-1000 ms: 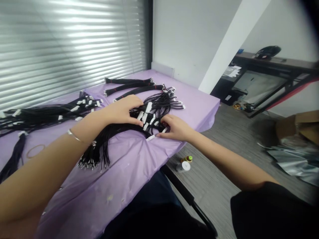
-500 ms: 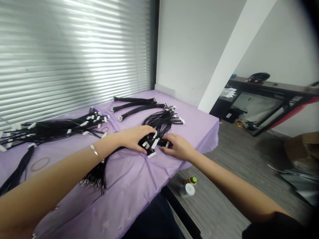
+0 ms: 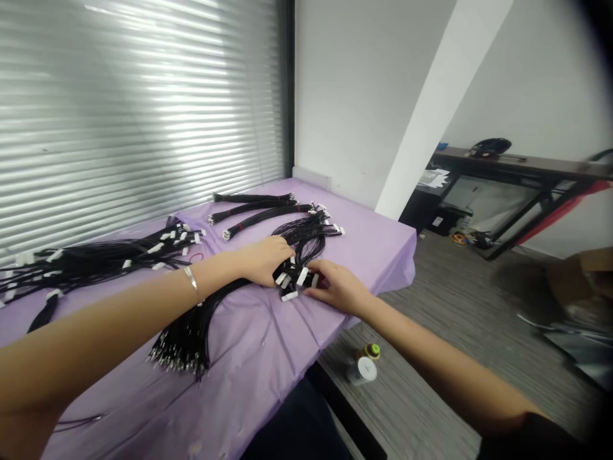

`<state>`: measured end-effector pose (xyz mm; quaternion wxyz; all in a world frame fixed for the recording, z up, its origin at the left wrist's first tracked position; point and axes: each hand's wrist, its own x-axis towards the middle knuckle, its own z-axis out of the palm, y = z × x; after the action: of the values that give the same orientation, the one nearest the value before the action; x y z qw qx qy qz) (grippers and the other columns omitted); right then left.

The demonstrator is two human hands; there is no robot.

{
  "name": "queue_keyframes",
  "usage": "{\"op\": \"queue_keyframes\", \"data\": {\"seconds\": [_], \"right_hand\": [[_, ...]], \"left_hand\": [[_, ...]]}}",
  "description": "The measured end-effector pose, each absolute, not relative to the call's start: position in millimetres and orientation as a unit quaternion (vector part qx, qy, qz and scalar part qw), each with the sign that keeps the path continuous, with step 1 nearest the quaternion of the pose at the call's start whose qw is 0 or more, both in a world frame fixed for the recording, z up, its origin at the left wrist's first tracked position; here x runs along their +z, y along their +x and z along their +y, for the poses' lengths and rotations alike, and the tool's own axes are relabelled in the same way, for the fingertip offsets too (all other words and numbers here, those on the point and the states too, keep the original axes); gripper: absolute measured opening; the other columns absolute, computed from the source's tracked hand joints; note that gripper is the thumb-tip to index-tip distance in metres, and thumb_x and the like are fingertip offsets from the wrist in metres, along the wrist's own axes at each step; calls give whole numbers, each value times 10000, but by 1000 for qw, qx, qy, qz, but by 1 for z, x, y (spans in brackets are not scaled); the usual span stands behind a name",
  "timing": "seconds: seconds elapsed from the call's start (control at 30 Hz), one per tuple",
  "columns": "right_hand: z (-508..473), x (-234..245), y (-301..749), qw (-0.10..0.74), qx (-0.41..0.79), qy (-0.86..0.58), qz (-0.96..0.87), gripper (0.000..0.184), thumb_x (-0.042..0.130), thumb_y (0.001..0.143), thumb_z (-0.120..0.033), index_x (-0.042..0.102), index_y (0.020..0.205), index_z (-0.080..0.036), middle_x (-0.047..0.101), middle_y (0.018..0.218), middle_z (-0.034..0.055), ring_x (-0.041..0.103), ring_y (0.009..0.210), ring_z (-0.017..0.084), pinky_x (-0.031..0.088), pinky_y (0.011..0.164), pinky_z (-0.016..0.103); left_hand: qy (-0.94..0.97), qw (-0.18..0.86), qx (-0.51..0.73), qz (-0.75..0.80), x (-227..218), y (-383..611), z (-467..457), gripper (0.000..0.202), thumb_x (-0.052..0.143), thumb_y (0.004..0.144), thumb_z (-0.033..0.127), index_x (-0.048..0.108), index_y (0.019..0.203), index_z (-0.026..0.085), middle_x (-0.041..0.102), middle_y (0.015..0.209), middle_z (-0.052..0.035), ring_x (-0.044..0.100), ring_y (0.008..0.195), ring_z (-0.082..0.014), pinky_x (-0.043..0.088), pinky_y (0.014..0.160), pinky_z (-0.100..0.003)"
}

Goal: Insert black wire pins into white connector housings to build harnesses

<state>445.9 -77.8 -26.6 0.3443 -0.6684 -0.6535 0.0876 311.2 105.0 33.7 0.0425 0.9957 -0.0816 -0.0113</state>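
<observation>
Head view, and dead centre, a bundle of black wires (image 3: 191, 342) lying on a purple table cover (image 3: 268, 345), white connectors (image 3: 294, 280) bunched at the top end, tails fanning to lower centre! Left hand (image 3: 262, 260) closed down over the wires, arm stretched across from lower left, seemingly pinning the bundle steady. Right hand (image 3: 338, 289) reaching in from lower right, fingers against the connectors, grip impossible to call. Three tied bundles (image 3: 253, 207) parked upper centre, out of the way.
</observation>
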Motion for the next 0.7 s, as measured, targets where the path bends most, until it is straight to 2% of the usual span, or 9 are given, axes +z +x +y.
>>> {"op": "queue_keyframes", "data": {"seconds": [0.07,0.13,0.23,0.37,0.47,0.6,0.7], "right_hand": [[-77,-27,445,373,110,-667,-635,263,730,734,-280,609,941,-171,615,792,24,528,694,137,421,688,282],[-74,-28,443,406,137,-670,-606,212,725,735,-279,591,865,-177,590,704,-8,518,631,118,416,640,259],[-70,-32,440,455,186,-672,-554,253,712,746,-337,567,879,-179,558,613,-42,506,552,103,405,571,238],[-67,-35,441,506,241,-659,-502,344,720,718,-413,556,908,-179,537,604,-53,517,545,105,407,540,233],[-69,-35,443,523,275,-646,-483,360,727,695,-400,555,921,-179,566,620,-45,561,566,118,433,554,242],[-69,-30,442,534,298,-640,-465,329,736,681,-361,550,879,-175,580,607,-35,578,563,125,437,543,244],[-63,-23,438,545,315,-621,-466,322,733,691,-351,559,894,-172,596,627,-29,587,573,122,464,562,251]], "left_hand": [[995,69,-2,-70,33,309,103,224,660,662,271,554,823,155,588,825,-86,565,845,-270,438,811,-379],[994,103,9,-47,30,304,103,306,671,664,263,534,916,155,598,880,-77,578,833,-241,460,757,-332],[988,151,35,3,24,296,105,431,688,651,233,466,1011,150,599,915,-71,590,809,-216,471,695,-300],[976,204,63,42,23,290,108,480,697,630,211,415,1017,177,593,898,-36,590,783,-196,475,678,-290],[965,239,94,56,31,285,114,467,676,665,243,403,1040,192,594,908,-18,591,788,-185,481,701,-294],[950,271,143,60,45,275,124,451,645,692,293,384,1043,186,581,960,-43,589,847,-198,487,760,-320],[946,288,143,49,49,270,123,449,641,690,283,384,1045,186,575,958,-44,589,835,-192,495,744,-311]]}}
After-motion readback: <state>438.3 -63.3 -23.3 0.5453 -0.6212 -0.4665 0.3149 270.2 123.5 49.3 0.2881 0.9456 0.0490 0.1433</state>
